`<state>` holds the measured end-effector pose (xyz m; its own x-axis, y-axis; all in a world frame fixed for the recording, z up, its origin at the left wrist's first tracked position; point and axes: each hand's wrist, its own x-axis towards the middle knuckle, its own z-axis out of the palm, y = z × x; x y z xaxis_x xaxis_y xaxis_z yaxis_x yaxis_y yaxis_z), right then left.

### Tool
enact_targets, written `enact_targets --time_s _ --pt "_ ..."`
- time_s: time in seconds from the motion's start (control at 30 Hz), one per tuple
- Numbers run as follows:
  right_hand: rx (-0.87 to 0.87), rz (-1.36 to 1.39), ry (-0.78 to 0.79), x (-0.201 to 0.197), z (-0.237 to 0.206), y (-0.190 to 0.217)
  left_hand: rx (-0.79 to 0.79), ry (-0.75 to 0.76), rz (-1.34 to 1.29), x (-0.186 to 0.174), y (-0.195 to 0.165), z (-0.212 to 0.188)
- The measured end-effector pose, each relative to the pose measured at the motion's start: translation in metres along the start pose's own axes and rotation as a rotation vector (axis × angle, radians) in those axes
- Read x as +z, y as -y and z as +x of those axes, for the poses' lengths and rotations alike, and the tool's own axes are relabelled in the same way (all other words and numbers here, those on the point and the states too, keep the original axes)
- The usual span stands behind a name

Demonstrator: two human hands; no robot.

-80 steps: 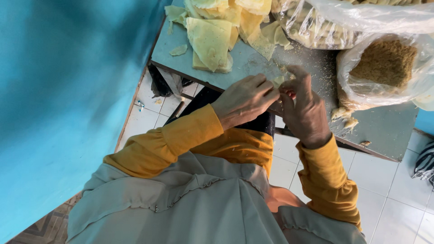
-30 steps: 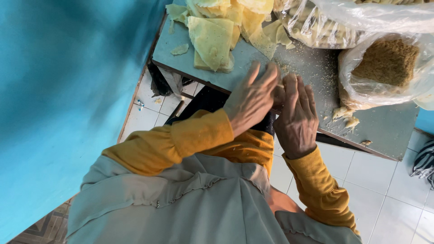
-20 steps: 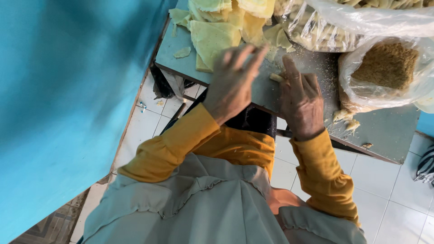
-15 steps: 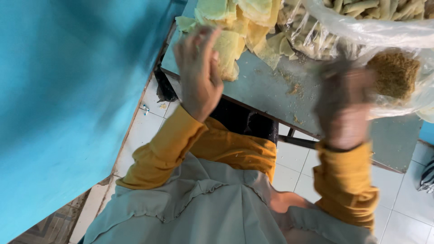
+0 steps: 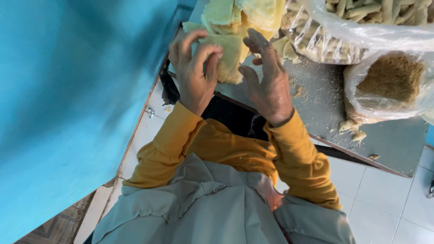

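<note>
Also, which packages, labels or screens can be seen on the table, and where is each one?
Large clear plastic bag of pale rolled sticks: far right part of the grey metal table, bulging, tied look unclear.
Smaller clear plastic bag of brown crumbs: right side, in front of the large bag, open, rounded.
No labels, signs or screens in view.

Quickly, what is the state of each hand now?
Left hand: fingers closed on a yellow wrapper sheet.
Right hand: open, fingers spread, holding nothing.
</note>
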<state>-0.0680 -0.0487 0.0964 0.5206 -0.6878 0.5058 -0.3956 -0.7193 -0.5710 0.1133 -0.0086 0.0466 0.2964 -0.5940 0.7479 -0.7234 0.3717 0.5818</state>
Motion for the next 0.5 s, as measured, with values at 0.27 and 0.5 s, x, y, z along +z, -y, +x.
enact_targets --time_s 0.27,0.5 --pt "0.044 -0.01 0.012 0.018 0.016 -0.005 0.011 0.177 0.059 -0.004 0.001 0.012" --pt "0.003 0.041 -0.001 0.019 0.017 -0.003 0.149 0.236 0.063 -0.014 -0.002 0.026"
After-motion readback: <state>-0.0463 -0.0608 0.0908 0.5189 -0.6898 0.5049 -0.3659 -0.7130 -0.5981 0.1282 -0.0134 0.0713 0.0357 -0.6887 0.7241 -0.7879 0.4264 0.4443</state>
